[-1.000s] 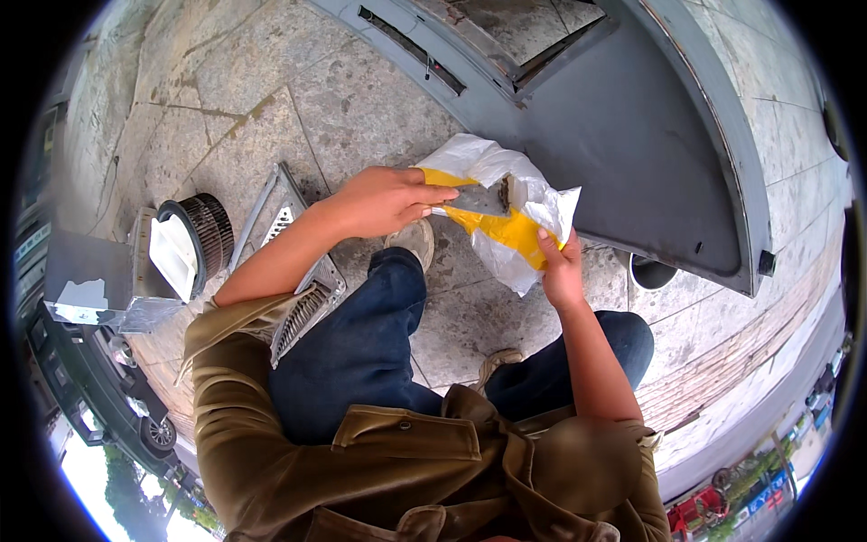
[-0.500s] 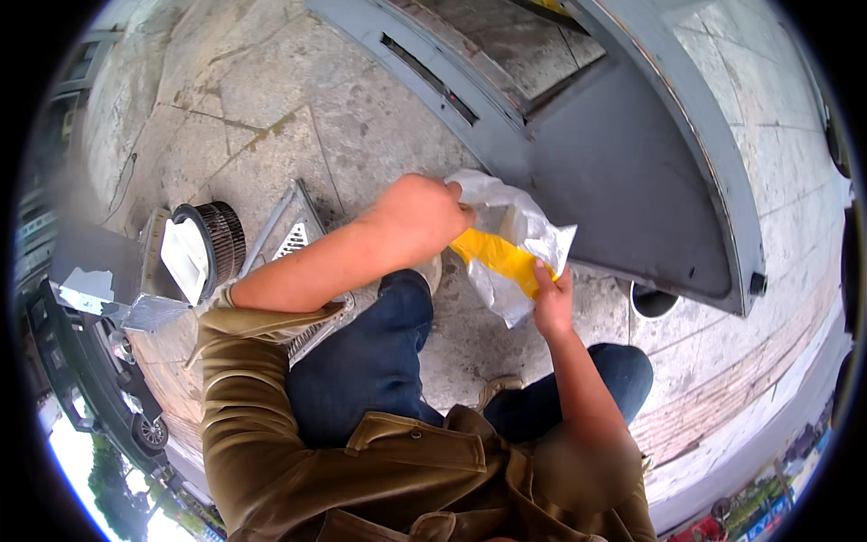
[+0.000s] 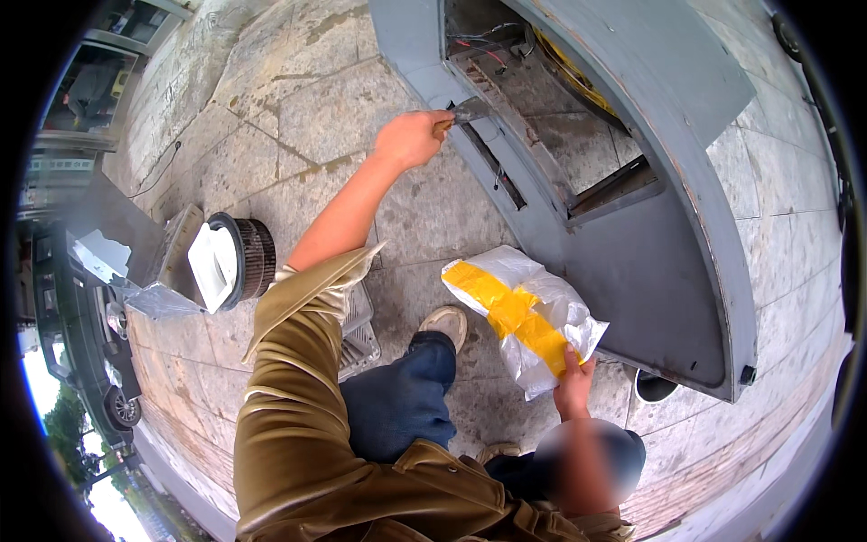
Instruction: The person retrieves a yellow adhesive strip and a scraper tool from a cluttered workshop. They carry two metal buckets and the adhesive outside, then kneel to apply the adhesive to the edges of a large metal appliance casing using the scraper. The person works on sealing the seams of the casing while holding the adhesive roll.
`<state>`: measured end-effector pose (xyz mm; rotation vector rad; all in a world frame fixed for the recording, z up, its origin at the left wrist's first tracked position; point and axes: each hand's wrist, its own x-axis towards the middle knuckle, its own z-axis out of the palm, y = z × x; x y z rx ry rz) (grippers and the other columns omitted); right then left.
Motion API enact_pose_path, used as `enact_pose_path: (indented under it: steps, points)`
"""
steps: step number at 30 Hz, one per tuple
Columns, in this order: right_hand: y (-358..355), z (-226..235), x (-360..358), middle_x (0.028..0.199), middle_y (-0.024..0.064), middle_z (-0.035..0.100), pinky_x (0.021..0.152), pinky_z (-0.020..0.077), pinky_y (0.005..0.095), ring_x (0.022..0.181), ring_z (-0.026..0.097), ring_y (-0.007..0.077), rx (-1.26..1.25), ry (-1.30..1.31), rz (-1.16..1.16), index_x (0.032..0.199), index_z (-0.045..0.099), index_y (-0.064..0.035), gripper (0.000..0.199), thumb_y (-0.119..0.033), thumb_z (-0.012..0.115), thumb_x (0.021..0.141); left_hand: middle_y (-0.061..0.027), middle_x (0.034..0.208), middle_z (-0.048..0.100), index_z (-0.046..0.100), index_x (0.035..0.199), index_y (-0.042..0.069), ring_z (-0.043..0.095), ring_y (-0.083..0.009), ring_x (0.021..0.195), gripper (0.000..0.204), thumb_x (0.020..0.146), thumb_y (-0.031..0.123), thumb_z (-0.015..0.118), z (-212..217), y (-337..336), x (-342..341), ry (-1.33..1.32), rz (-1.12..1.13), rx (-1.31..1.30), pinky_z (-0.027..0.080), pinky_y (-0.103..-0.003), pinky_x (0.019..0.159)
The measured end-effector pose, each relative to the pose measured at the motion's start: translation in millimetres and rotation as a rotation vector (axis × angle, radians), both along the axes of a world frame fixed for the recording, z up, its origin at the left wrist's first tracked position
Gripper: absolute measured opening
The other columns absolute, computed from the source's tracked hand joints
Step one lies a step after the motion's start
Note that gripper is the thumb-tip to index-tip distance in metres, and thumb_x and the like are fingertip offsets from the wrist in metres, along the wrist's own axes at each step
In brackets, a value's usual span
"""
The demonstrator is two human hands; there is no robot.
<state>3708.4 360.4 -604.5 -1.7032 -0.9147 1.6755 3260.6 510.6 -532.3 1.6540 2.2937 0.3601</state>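
My left hand (image 3: pixel 411 138) is stretched forward, closed round the handle of a putty knife (image 3: pixel 470 110). The knife's broad dark blade lies over the edge of a grey metal panel (image 3: pixel 623 280), near a long slot in it; whether it touches the metal I cannot tell. Pinched at its near corner by my right hand (image 3: pixel 573 384) is a crumpled white plastic bag (image 3: pixel 533 271) with a band of yellow tape (image 3: pixel 519 316) across it. The bag hangs in front of my knees, beside the panel's lower edge.
Left of me stand a round pleated filter (image 3: pixel 256 257) with a white piece (image 3: pixel 213 264) on it and an open metal box (image 3: pixel 172 244). A slatted grey part (image 3: pixel 358 330) lies by my leg. Loose wires (image 3: pixel 479 50) show in the panel's opening. A pipe end (image 3: pixel 654 387) sits beneath the panel.
My left hand has moved from the bag forward to the panel's edge, where the putty knife now shows. The bag has swung lower and lies flatter in my right hand.
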Motion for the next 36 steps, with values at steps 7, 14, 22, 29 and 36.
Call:
enact_pose_path:
  steps: [7, 14, 22, 29, 36]
  points:
    - [0.8, 9.7, 1.6, 0.109, 0.0112, 0.058, 0.081, 0.0428, 0.0304, 0.095, 0.054, 0.018, 0.0, -0.014, -0.016, 0.117, 0.052, 0.0027, 0.035, -0.022, 0.052, 0.091, -0.0078, 0.104, 0.066, 0.062, 0.116, 0.024, 0.062, -0.0284, 0.094, 0.034, 0.083, 0.025, 0.055, 2.9, 57.5, -15.6, 0.152, 0.052, -0.151, 0.05, -0.038, 0.079]
    - [-1.3, 10.5, 0.1, 0.105, 0.0097, 0.058, 0.078, 0.0432, 0.0289, 0.092, 0.054, 0.0166, 0.008, -0.038, -0.058, 0.116, 0.051, 0.0021, 0.037, -0.024, 0.054, 0.09, -0.003, 0.105, 0.067, 0.065, 0.111, 0.027, 0.062, -0.0238, 0.098, 0.032, 0.079, 0.027, 0.058, 2.5, 106.5, -44.4, 0.256, -0.021, -0.271, 0.05, -0.035, 0.083]
    - [0.6, 23.0, -7.1, 0.1, 0.0083, 0.059, 0.073, 0.0442, 0.028, 0.086, 0.054, 0.0145, 0.011, -0.016, -0.079, 0.113, 0.053, 0.0023, 0.035, -0.024, 0.054, 0.09, -0.0026, 0.104, 0.067, 0.061, 0.117, 0.031, 0.062, -0.0237, 0.097, 0.038, 0.079, 0.027, 0.061, -29.9, 104.1, -77.1, 0.06, -0.002, -0.208, 0.049, -0.035, 0.082]
    - [2.8, 24.6, -10.7, 0.097, 0.0068, 0.059, 0.07, 0.0437, 0.0267, 0.084, 0.054, 0.0133, 0.001, -0.068, -0.057, 0.111, 0.054, 0.0019, 0.034, -0.025, 0.053, 0.091, -0.0055, 0.105, 0.064, 0.057, 0.122, 0.032, 0.061, -0.0263, 0.094, 0.037, 0.085, 0.027, 0.058, -71.9, 59.3, -56.7, 0.031, 0.029, 0.118, 0.048, -0.035, 0.08]
    - [3.4, 20.6, -14.3, 0.095, 0.0065, 0.059, 0.069, 0.0432, 0.0258, 0.083, 0.053, 0.0125, 0.001, -0.052, -0.094, 0.11, 0.054, 0.0011, 0.033, -0.026, 0.054, 0.09, -0.0083, 0.094, 0.061, 0.058, 0.12, 0.03, 0.061, -0.0282, 0.087, 0.033, 0.087, 0.024, 0.055, -61.1, 50.1, -66.8, 0.113, 0.064, 0.219, 0.05, -0.039, 0.073]
